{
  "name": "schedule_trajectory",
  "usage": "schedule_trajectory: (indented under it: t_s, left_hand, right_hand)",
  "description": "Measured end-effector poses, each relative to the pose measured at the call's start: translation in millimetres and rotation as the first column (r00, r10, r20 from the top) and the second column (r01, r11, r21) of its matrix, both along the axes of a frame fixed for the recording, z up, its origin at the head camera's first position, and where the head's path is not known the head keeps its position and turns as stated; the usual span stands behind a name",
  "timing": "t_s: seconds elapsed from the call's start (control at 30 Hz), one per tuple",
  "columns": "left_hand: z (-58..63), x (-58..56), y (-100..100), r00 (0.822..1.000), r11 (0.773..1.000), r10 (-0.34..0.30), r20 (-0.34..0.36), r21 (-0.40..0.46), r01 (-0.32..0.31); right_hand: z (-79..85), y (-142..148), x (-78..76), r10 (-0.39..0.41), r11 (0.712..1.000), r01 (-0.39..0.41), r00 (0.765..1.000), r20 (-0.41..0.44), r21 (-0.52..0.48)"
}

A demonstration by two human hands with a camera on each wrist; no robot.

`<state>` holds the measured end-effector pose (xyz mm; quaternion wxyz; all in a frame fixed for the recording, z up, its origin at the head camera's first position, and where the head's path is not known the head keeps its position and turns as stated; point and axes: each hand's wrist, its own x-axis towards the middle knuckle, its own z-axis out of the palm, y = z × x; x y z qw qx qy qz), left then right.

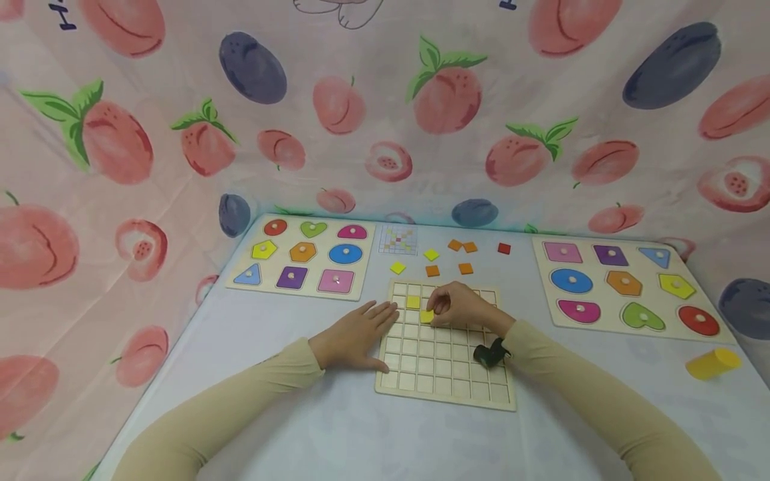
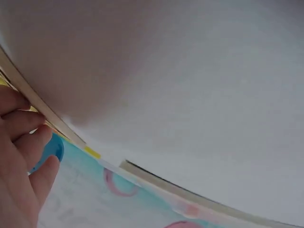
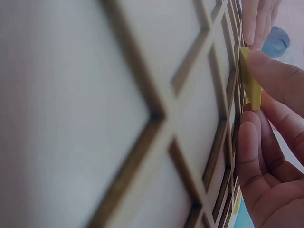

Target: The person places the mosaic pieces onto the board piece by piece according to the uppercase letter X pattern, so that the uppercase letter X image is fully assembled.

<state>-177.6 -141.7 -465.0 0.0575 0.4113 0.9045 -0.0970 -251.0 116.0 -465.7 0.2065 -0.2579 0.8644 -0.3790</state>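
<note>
A wooden grid board lies on the white-covered table. My right hand pinches a yellow square tile between thumb and fingers, low over the upper left cells. In the right wrist view this tile is tilted at the board's surface; whether it sits fully in a cell I cannot tell. Another yellow tile lies in a cell up and to the left. My left hand rests with extended fingers at the board's left edge, its fingertips and thumb touching the edge.
Beyond the board lie loose yellow tiles, several orange tiles, a red tile and a printed pattern card. Shape puzzle boards flank them left and right. A yellow cylinder stands far right. A black device is at my right wrist.
</note>
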Motion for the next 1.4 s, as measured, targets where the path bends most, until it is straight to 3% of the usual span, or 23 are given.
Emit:
schedule_trajectory:
  t_s: [0.93, 1.23, 1.4]
  left_hand:
    - [-1.7, 0.8, -2, 0.999, 1.000, 0.014, 0.032, 0.024, -0.015]
    - [-2.1, 0.5, -3, 0.999, 1.000, 0.016, 0.031, 0.023, -0.017]
    - [-3.0, 0.2, -2, 0.999, 0.999, 0.030, 0.043, 0.014, -0.030]
  right_hand:
    - [-2.1, 7, -5.6, 0.085, 0.996, -0.085, 0.996, -0.003, -0.026]
    - [1.9, 21, -14.3, 0.141, 0.986, -0.129, 0.984, 0.108, -0.107]
    - [6.8, 29, -21.8, 0.125, 0.985, -0.105, 0.982, 0.142, -0.136]
